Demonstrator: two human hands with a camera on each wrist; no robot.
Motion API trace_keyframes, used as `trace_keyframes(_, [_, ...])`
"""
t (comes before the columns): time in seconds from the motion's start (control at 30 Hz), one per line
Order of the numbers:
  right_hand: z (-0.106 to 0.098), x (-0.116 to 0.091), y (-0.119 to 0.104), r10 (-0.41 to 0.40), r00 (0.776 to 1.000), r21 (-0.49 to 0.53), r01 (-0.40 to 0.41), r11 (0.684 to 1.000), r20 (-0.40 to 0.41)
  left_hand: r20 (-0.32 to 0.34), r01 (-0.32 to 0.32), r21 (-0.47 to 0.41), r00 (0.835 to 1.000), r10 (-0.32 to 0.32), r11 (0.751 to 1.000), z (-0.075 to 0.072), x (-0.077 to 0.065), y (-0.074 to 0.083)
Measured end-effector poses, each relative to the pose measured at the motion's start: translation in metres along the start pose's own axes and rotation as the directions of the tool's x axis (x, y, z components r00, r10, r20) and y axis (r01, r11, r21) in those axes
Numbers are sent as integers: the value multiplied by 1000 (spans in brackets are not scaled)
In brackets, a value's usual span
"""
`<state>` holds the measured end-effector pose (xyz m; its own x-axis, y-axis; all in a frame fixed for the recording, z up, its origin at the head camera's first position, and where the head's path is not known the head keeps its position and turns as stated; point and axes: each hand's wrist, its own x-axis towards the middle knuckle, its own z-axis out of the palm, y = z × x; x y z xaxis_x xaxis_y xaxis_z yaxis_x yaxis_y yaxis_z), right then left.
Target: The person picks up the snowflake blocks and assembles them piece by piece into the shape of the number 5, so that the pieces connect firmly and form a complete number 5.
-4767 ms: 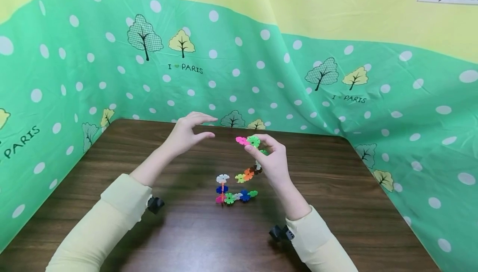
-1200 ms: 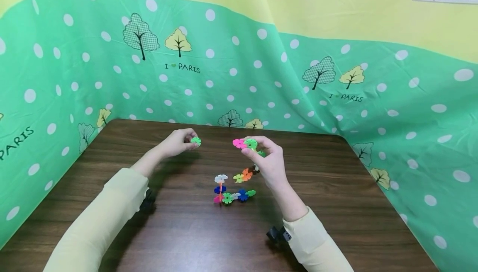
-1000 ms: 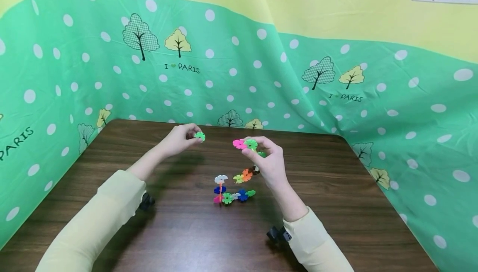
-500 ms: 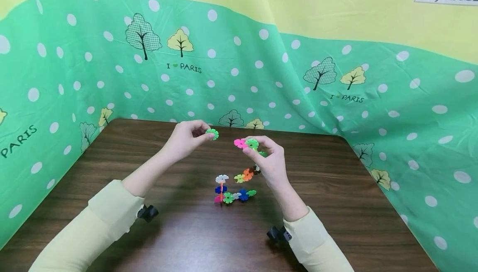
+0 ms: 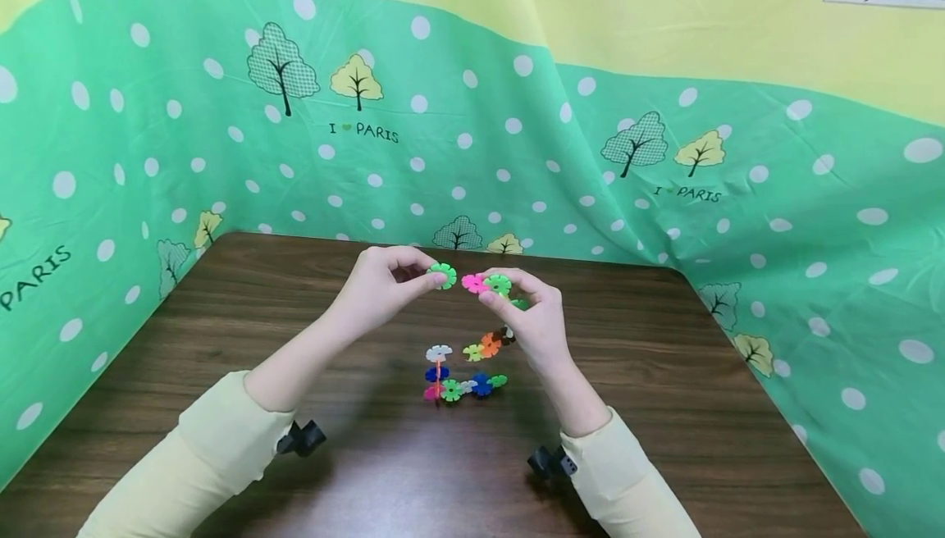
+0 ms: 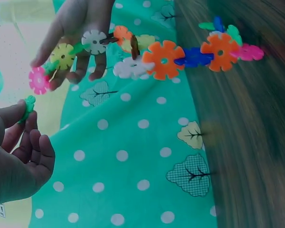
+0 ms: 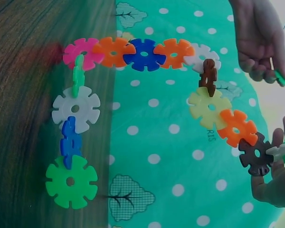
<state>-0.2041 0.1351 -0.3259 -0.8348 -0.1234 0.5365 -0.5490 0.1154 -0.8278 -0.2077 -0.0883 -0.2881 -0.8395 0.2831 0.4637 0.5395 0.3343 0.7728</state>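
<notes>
A green snowflake disc [image 5: 444, 275] is pinched between thumb and forefinger of my left hand [image 5: 372, 292]. Just to its right is a pink snowflake disc [image 5: 474, 284], the end piece of a chain of interlocked plastic discs. My right hand [image 5: 542, 316] grips that chain near this end, beside a second green disc [image 5: 498, 284]. From there the chain hangs down and bends round; the right wrist view shows its orange disc [image 7: 236, 128], blue disc [image 7: 145, 54] and the far-end green disc [image 7: 71, 181]. In the left wrist view a small gap separates the left hand's disc from the pink one [image 6: 39, 80].
Below lies a dark wood-grain table [image 5: 413, 472]. A green and yellow cloth [image 5: 472, 152] with dots and trees stands round its back and sides. Black cameras sit at both wrists, the left camera [image 5: 301, 438] and the right camera [image 5: 550, 462].
My left hand, empty with fingers spread at first, has taken a green disc and brought it rightward close to the pink end. The right hand has stayed nearly still with the chain.
</notes>
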Motion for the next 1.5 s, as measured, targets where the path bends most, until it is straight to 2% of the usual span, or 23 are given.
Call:
trace_keyframes(0.23, [1, 2, -4, -14, 1000, 12, 14, 1000, 15, 2, -58, 55, 998, 58, 997, 3, -1, 4])
trace_keyframes(0.53, [2, 2, -5, -11, 1000, 8, 11, 1000, 26, 7, -97, 96, 995, 97, 991, 3, -1, 5])
trace_keyframes(0.7, [4, 1, -8, -3, 999, 13, 2, 1000, 40, 10, -113, 99, 994, 113, 989, 4, -1, 6])
trace_keyframes(0.93, [8, -2, -29, 15, 999, 12, -15, 1000, 36, -15, -116, 84, 993, 118, 990, 9, -2, 4])
trace_keyframes(1.17, [6, -3, -30, 26, 1000, 7, -26, 1000, 14, -72, -144, 45, 987, 147, 989, 16, -1, 4])
trace_keyframes(1.5, [5, -2, -26, 41, 999, 18, -41, 999, 18, -53, -143, 73, 988, 147, 987, 19, 1, 5])
